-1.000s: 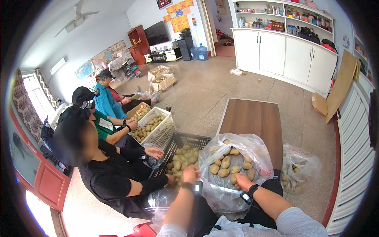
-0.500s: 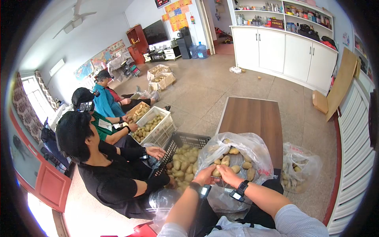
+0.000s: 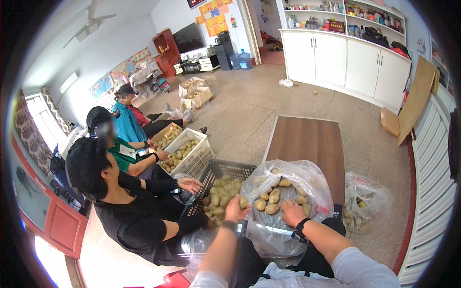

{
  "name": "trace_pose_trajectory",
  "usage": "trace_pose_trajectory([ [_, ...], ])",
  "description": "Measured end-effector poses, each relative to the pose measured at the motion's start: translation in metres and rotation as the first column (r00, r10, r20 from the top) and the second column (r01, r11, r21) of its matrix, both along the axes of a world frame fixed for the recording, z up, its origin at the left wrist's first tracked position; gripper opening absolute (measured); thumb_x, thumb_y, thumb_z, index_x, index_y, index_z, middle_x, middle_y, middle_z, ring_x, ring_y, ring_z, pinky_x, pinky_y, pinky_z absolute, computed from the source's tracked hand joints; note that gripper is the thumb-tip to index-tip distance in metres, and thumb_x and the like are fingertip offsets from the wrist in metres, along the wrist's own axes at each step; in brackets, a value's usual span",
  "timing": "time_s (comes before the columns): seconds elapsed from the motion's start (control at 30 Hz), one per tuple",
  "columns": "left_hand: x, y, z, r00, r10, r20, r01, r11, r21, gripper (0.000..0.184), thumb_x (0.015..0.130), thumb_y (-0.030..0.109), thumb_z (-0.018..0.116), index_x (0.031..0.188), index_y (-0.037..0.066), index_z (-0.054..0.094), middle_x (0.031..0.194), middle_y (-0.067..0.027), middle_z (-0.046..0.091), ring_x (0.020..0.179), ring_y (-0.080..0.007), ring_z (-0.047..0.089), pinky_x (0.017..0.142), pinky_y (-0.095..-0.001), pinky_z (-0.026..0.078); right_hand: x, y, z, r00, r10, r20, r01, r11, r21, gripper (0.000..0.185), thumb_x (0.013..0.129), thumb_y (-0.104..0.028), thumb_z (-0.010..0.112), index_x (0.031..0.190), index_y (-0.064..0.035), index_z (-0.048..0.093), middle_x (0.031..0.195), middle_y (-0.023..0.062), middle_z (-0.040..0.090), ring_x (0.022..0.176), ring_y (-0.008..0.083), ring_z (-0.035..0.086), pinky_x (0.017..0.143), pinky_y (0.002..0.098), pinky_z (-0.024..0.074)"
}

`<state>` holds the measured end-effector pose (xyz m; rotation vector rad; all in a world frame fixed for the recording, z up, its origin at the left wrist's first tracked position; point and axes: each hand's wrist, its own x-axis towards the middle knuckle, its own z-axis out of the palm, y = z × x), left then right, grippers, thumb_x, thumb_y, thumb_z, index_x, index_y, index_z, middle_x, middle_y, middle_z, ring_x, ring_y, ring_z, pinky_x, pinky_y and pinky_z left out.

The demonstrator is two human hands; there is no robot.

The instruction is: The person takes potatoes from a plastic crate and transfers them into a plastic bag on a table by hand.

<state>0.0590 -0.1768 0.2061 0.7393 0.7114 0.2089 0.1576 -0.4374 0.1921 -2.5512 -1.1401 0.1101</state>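
My left hand [image 3: 234, 210] is at the right edge of the dark plastic crate [image 3: 234, 166], its fingers closed around a potato [image 3: 244, 202]. Many potatoes [image 3: 218, 194] fill that crate. Inside a clear plastic bag [image 3: 314, 185] my right hand [image 3: 291, 214] rests with fingers apart, holding nothing that I can see. Several potatoes [image 3: 272, 209] lie in the bag just left of that hand, and others sit behind and to its right.
A brown wooden table [image 3: 305, 139] extends behind the bag. Another bag of potatoes [image 3: 362, 204] stands on the floor at right. To my left a person in black [image 3: 139, 216] reaches into the same crate. Farther left, two more people sit by a white crate [image 3: 194, 161].
My hands were together over the bag around a potato. Now they are apart: the left has moved left to the crate with a potato, and the right has opened lower in the bag.
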Motion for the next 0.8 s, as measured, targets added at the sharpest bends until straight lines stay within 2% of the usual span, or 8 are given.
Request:
trace_pose_trajectory([
  [0.07,-0.001,0.014,-0.015,0.998,0.061,-0.017,-0.061,0.998,0.004,0.031,0.095,0.037,0.049,0.108,0.009,0.051,0.097,-0.0105,0.060,0.070,-0.0301,0.061,0.053,-0.0373,0.049,0.000,-0.002,-0.003,0.999,0.012,0.031,-0.012,1.000,-0.006,0.043,0.078,-0.018,0.063,0.120,-0.0128,0.055,0.132,0.0150,0.047,0.100,0.0408,0.056,0.085,0.0496,0.0475],
  [0.2,-0.007,0.033,-0.037,0.985,0.171,-0.027,-0.168,0.983,0.076,0.037,0.095,0.039,0.046,0.116,0.009,0.048,0.102,-0.0153,0.058,0.075,-0.0342,0.060,0.061,-0.0437,0.052,0.003,-0.004,-0.023,0.989,0.028,0.142,-0.033,0.999,0.032,0.038,0.078,-0.013,0.057,0.116,-0.0136,0.057,0.127,0.0180,0.049,0.089,0.0392,0.060,0.077,0.0486,0.0502],
  [0.37,-0.012,0.035,-0.034,0.945,0.325,-0.040,-0.327,0.944,-0.042,0.043,0.095,0.039,0.048,0.123,0.006,0.044,0.112,-0.0191,0.054,0.080,-0.0367,0.060,0.063,-0.0445,0.054,-0.001,-0.010,-0.014,0.999,-0.019,0.049,0.020,1.000,-0.013,0.028,0.082,-0.014,0.055,0.109,-0.0127,0.059,0.109,0.0199,0.052,0.085,0.0399,0.061,0.069,0.0486,0.0512],
  [0.5,-0.014,0.042,-0.040,0.935,0.330,-0.128,-0.330,0.944,0.022,0.041,0.095,0.037,0.049,0.122,0.006,0.045,0.113,-0.0189,0.053,0.082,-0.0378,0.060,0.064,-0.0464,0.055,-0.004,-0.015,-0.027,0.997,-0.059,0.041,0.059,0.998,0.004,0.022,0.083,-0.013,0.052,0.104,-0.0108,0.058,0.105,0.0214,0.052,0.086,0.0402,0.061,0.068,0.0491,0.0512],
  [0.6,-0.020,0.059,-0.067,0.929,0.346,-0.131,-0.337,0.937,0.090,0.028,0.094,0.023,0.049,0.109,0.000,0.056,0.096,-0.0177,0.063,0.076,-0.0337,0.064,0.063,-0.0450,0.054,-0.004,-0.017,-0.039,0.998,-0.059,-0.004,0.059,0.997,-0.039,0.024,0.083,-0.012,0.052,0.107,-0.0105,0.057,0.107,0.0229,0.052,0.087,0.0409,0.060,0.072,0.0504,0.0507],
  [0.63,-0.023,0.068,-0.078,0.904,0.175,-0.391,0.166,0.699,0.696,0.039,0.088,0.032,0.059,0.111,0.001,0.056,0.095,-0.0183,0.064,0.078,-0.0339,0.063,0.066,-0.0436,0.055,-0.004,-0.018,-0.038,0.998,-0.060,-0.002,0.059,0.998,-0.038,0.024,0.083,-0.012,0.052,0.107,-0.0105,0.057,0.107,0.0229,0.052,0.087,0.0409,0.060,0.072,0.0504,0.0507],
  [0.67,-0.028,0.071,-0.083,0.731,0.220,-0.646,0.655,0.041,0.755,0.052,0.081,0.041,0.068,0.113,0.003,0.055,0.094,-0.0188,0.065,0.080,-0.0342,0.063,0.069,-0.0421,0.055,-0.005,-0.020,-0.038,0.997,-0.053,-0.051,0.051,0.998,-0.045,0.027,0.082,-0.013,0.053,0.109,-0.0104,0.056,0.108,0.0235,0.052,0.089,0.0420,0.060,0.075,0.0507,0.0503],
  [0.8,-0.042,0.073,-0.096,0.841,0.262,-0.473,0.504,-0.063,0.861,0.042,0.084,0.041,0.064,0.096,0.001,0.063,0.086,-0.0151,0.068,0.073,-0.0297,0.066,0.066,-0.0381,0.054,-0.008,-0.023,-0.033,0.983,-0.061,-0.173,0.054,0.998,-0.044,0.035,0.079,-0.019,0.058,0.113,-0.0098,0.055,0.109,0.0246,0.053,0.095,0.0444,0.059,0.083,0.0506,0.0488],
])
